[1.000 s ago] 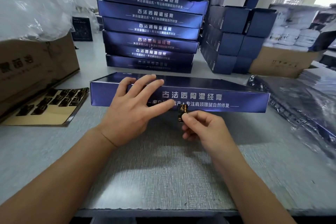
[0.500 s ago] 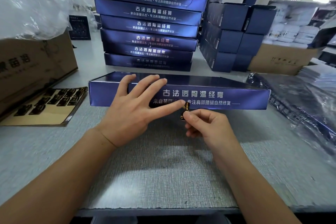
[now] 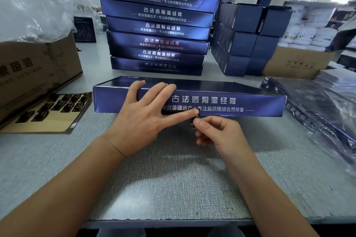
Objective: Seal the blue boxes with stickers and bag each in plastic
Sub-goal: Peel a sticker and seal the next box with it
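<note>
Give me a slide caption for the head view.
Left hand steadies the blue box while the right hand pinches a sticker at its lower front edge.

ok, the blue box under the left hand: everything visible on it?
The blue box is flat, wide and shallow, glossy dark-blue card by the look, closed. Its long front side faces the camera, printed with two lines of silver Chinese text. It lies flat on the grey table. The left hand rests spread over its top edge and front, thumb at the lower edge, where the right hand pinches a small dark sticker.
</note>
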